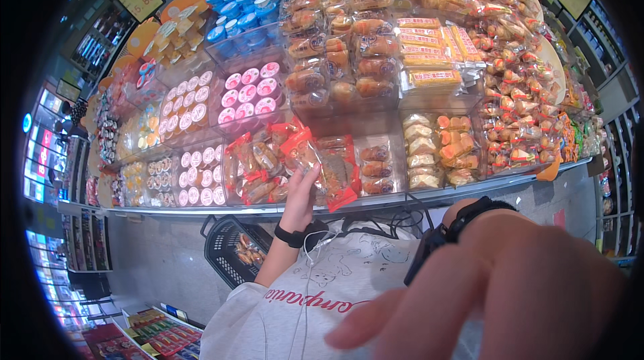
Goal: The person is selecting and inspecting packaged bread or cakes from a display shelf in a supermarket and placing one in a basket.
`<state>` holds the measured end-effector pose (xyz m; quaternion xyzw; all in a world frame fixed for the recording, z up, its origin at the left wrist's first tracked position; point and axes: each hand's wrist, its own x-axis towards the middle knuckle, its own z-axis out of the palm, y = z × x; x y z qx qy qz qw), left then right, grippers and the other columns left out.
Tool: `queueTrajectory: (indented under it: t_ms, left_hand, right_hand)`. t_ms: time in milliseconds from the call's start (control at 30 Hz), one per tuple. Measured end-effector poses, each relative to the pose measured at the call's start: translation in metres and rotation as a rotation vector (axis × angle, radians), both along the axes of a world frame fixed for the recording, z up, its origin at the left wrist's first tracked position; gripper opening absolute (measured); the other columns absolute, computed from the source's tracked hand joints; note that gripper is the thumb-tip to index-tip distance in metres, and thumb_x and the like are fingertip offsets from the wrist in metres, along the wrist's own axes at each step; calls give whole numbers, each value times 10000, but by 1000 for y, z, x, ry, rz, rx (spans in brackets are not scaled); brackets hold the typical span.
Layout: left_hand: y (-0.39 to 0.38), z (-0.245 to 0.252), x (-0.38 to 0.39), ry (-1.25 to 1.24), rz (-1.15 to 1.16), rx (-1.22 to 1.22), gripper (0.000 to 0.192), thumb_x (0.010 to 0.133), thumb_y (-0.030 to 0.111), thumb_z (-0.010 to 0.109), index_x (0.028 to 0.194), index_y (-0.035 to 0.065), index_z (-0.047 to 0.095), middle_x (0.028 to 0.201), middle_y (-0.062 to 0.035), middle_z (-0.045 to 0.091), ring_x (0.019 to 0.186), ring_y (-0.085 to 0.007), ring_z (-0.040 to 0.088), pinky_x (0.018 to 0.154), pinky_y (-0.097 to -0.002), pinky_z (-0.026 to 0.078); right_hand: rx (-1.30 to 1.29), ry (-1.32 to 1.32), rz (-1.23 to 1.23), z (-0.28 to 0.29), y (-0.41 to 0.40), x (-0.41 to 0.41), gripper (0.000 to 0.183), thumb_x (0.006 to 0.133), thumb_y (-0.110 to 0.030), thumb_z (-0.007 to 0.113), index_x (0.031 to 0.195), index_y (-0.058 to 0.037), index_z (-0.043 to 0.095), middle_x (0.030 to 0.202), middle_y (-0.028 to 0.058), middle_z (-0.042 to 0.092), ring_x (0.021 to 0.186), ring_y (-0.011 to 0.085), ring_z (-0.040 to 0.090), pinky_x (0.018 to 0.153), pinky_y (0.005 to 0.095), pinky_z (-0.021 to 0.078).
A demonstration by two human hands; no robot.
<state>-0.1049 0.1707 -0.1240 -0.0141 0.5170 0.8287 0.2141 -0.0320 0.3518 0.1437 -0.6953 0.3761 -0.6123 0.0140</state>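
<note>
My left hand (302, 191) grips a clear packet with red ends (302, 147), its thumb over the wrapper, above the front row of the display. A second red-ended packet (338, 176) with brown food inside hangs against the fingers; whether it is also held cannot be told. To the left, a clear bin holds similar red packets (264, 156). My right hand (453, 294) is raised close to the camera, large and blurred. Its thumb and fingers are apart with nothing visible in them, and some fingertips are cut off by the frame.
Clear bins hold pink-lidded cups (247, 93), blue cups (244, 2), packaged bread rolls (375, 65) and yellow packs (420, 40). A dark plastic basket (226, 252) with packaged food (250, 250) stands on the floor at left. A cable (410, 214) hangs by the display's front edge.
</note>
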Motion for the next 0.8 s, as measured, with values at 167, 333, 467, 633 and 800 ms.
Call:
queueTrajectory:
  t_ms: [167, 333, 467, 633, 800]
  left_hand:
    - [-4, -1, 2, -18, 23, -10, 328, 904, 172, 577, 1200, 47, 511, 1117, -12, 578, 1050, -111, 515, 909, -278, 383]
    - [-2, -4, 3, -27, 1, -27, 310, 906, 178, 573, 1184, 50, 523, 1115, -9, 576, 1052, -106, 509, 909, -274, 378]
    - [-4, -10, 4, -71, -22, -32, 295, 910, 179, 567, 1174, 55, 528, 1112, -4, 576, 1038, -102, 516, 903, -270, 381]
    - [-2, -14, 6, -80, -19, -44, 282, 911, 184, 565, 1164, 62, 533, 1097, 9, 576, 1024, -96, 516, 883, -263, 384]
    - [-9, -11, 13, -42, 3, -45, 304, 907, 191, 573, 1177, 59, 526, 1099, 11, 574, 1028, -95, 511, 882, -260, 380]
  right_hand:
    - [5, 31, 47, 3, -1, 6, 459, 929, -423, 476, 1031, 24, 486, 957, 167, 535, 947, 248, 574, 900, 393, 462]
    - [1, 38, 57, 6, 0, 10, 466, 931, -417, 471, 1077, 26, 468, 1013, 165, 519, 982, 237, 563, 910, 383, 455]
    - [3, 41, 56, 10, 2, 15, 475, 933, -411, 467, 1114, 28, 453, 1059, 163, 505, 1009, 228, 554, 917, 374, 450]
    - [35, 27, 17, 8, 2, 19, 490, 935, -404, 462, 1161, 31, 435, 1116, 161, 489, 1044, 217, 542, 926, 364, 443]
    - [93, -1, -15, -5, -8, 14, 509, 938, -398, 456, 1207, 33, 417, 1172, 159, 472, 1079, 206, 531, 936, 354, 437]
